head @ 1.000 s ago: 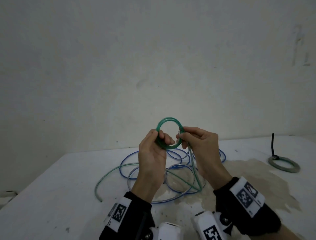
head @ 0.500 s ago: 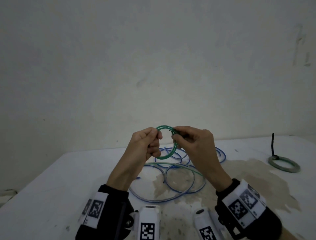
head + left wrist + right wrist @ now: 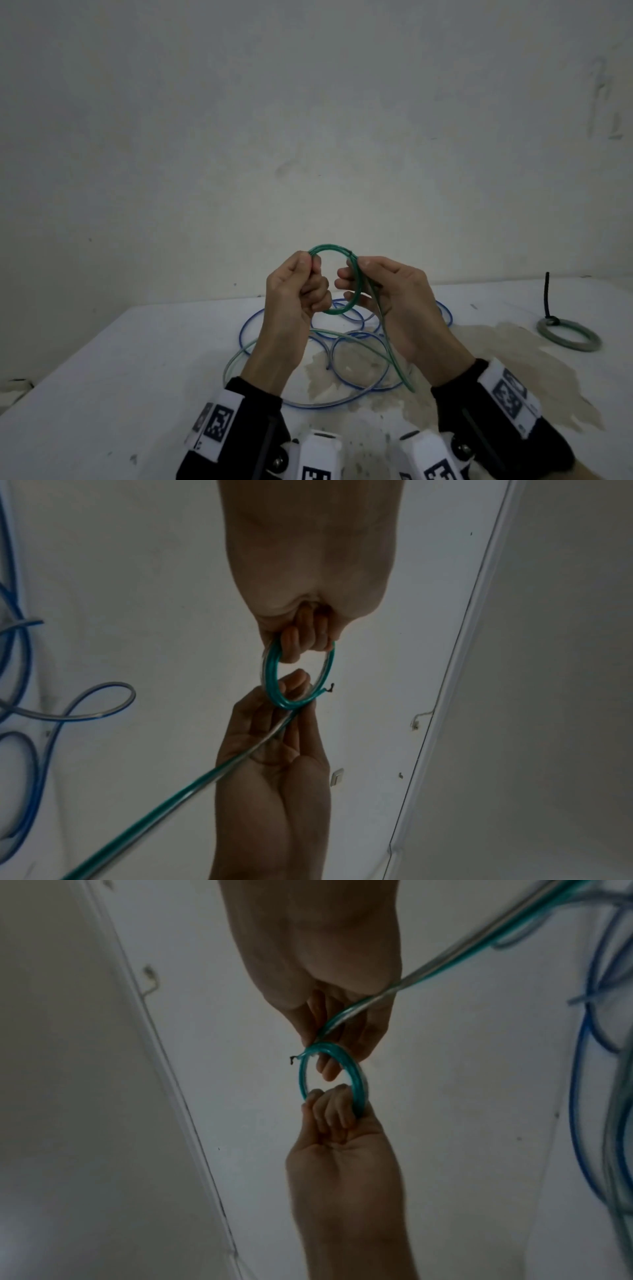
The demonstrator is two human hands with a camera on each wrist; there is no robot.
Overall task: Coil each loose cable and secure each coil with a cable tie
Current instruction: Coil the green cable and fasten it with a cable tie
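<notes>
Head view: the left hand (image 3: 294,301) and right hand (image 3: 394,301) each keep a curled grip on opposite sides of the green cable (image 3: 334,247) coil, raised above the worktop (image 3: 120,377); its tail trails down.

A person's left hand (image 3: 294,298) and right hand (image 3: 394,301) grip opposite sides of a small green cable coil (image 3: 337,279), fingers (image 3: 317,294) curled through its ring. Its loose tail trails below the right fingers toward blue cable (image 3: 342,373) looped on the stained white counter (image 3: 137,359) beneath.
</notes>
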